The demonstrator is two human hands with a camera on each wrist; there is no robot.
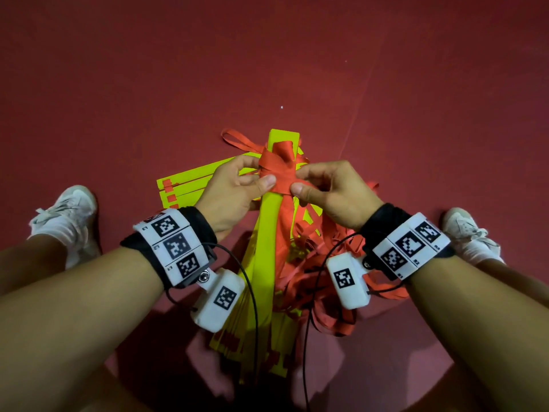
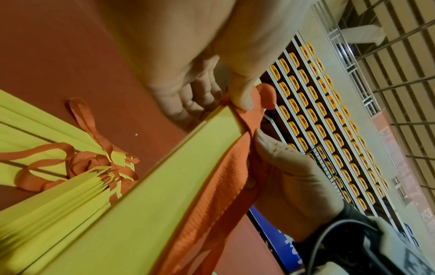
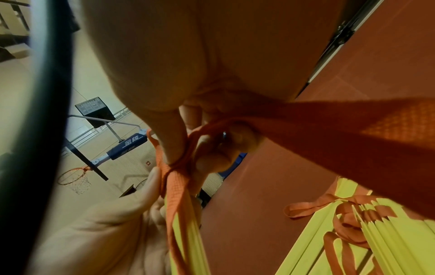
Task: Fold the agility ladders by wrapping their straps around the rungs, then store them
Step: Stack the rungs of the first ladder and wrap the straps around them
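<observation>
- At about nine o'clock from the middle of the floor (image 1: 386, 69), a white sneaker (image 1: 66, 215) is planted; a second fan of yellow rungs (image 1: 190, 181) lies flat just inside it, its strap loops loose, so I'd say that ladder is not yet bundled.
- The left hand (image 1: 234, 188) comes in from eight o'clock, its fingers curled under the upright bundle and its thumb pressed on the front of the orange wrap; it looks to be steadying the stack so the turns don't slide.
- Dead centre stands the bundle of yellow rungs (image 1: 271, 221), held off the ground and pointing to twelve o'clock, with the orange strap (image 1: 276, 168) wound several times round its upper part. That's the thing being folded, and the binding looks nearly finished.
- The right hand (image 1: 329, 194), from four o'clock, pinches the strap where it crosses, thumb against forefinger, probably to cinch or tuck the end.
- Below it, at five o'clock, slack strap (image 1: 332, 281) trails in a heap, still to be gathered in.
- At three o'clock sits the other sneaker (image 1: 466, 230).
</observation>
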